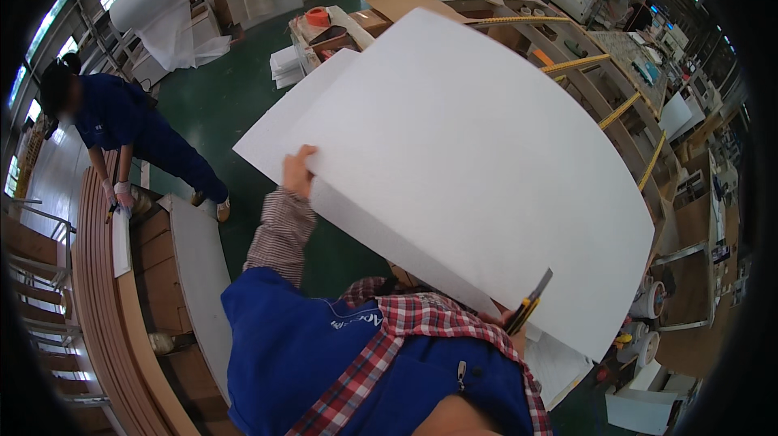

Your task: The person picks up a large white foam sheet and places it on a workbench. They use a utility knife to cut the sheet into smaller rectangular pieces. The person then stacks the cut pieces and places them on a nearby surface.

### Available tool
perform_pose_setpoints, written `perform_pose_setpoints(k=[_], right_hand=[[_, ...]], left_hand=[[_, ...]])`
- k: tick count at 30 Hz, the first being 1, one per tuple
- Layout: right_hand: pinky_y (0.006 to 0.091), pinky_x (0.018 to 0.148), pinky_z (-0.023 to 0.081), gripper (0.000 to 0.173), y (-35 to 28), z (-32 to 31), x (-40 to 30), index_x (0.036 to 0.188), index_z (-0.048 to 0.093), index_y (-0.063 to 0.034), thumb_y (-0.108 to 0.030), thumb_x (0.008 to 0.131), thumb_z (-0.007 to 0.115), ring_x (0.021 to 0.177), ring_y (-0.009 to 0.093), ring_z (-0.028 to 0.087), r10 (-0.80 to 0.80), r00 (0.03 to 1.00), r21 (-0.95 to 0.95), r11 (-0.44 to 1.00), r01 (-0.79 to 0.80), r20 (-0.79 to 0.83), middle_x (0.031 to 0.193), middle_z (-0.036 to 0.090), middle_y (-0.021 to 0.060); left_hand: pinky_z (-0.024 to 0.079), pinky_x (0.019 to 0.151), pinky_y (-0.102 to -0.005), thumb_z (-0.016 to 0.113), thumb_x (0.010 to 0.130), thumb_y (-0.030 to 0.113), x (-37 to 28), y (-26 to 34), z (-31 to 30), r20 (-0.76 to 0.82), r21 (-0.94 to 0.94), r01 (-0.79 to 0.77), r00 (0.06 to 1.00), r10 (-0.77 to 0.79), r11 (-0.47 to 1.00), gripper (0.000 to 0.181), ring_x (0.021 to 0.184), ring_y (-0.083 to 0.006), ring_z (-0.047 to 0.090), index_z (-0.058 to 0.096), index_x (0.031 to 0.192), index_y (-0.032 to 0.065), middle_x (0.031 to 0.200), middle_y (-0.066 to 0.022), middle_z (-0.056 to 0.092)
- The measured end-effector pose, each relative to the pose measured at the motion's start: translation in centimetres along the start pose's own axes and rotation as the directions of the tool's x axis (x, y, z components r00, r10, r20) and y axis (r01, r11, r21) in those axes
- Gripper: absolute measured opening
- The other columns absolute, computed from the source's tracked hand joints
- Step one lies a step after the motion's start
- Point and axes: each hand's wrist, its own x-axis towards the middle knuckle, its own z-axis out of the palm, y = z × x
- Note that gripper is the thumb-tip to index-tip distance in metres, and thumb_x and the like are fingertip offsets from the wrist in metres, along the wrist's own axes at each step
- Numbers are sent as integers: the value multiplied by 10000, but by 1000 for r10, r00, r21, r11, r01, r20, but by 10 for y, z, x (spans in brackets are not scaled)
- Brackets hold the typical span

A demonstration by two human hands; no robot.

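Note:
A large white foam board [474, 150] slants across the space before me. At its left corner, my left hand [298, 173] grips the edge, fingertips resting on the upper face. Another white sheet [267, 141] shows underneath, past that corner. Close to my chest, my right hand [515, 334] holds a yellow and black snap-off utility knife [523, 311]. Its long blade [543, 281] is extended and points up and away over the board's near edge. My plaid collar [419, 313] and the knife partly hide the right hand.
A co-worker [127, 108] in blue bends over long brown panels [100, 278] at left. Beyond the board stands a wooden frame table with yellow strips [577, 63]. A small cart [298, 29] carries orange tape [317, 16]. White buckets [647, 348] stand at right.

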Motion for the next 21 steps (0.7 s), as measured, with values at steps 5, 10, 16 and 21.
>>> perform_pose_setpoints(k=[5,10,16,21], right_hand=[[307,600,523,207,4,-13,-14,893,479,-32,62,729,565,792,213,613,-185,932,102,968,227,-313,1184,491,169],[234,467,407,246,14,-122,6,957,504,-35,23,725,564,545,101,481,-367,415,-172,883,437,-832,799,524,14],[244,497,381,166,-40,-174,47,777,535,-44,-48,655,647,559,97,483,-644,402,-597,761,254,-651,629,496,-13],[362,596,436,213,-60,-211,67,721,567,-21,-148,585,672,642,242,572,-751,324,-817,536,-211,-576,660,579,114]], left_hand=[[448,570,-308,632,680,123,40,5,-69,-255,164,-146,949,185,976,275,681,-176,543,545,868,-58,788,-91,563],[474,656,-303,588,782,149,127,-22,-213,17,14,-84,996,84,996,248,739,-187,584,599,960,-24,845,-81,611],[463,754,-348,533,775,210,154,16,-237,37,86,107,993,-111,991,332,881,-221,548,533,1028,-5,964,-90,557],[429,806,-380,558,775,309,166,32,-225,-168,33,140,977,-133,990,458,951,-254,518,499,1109,0,1050,-114,535]])
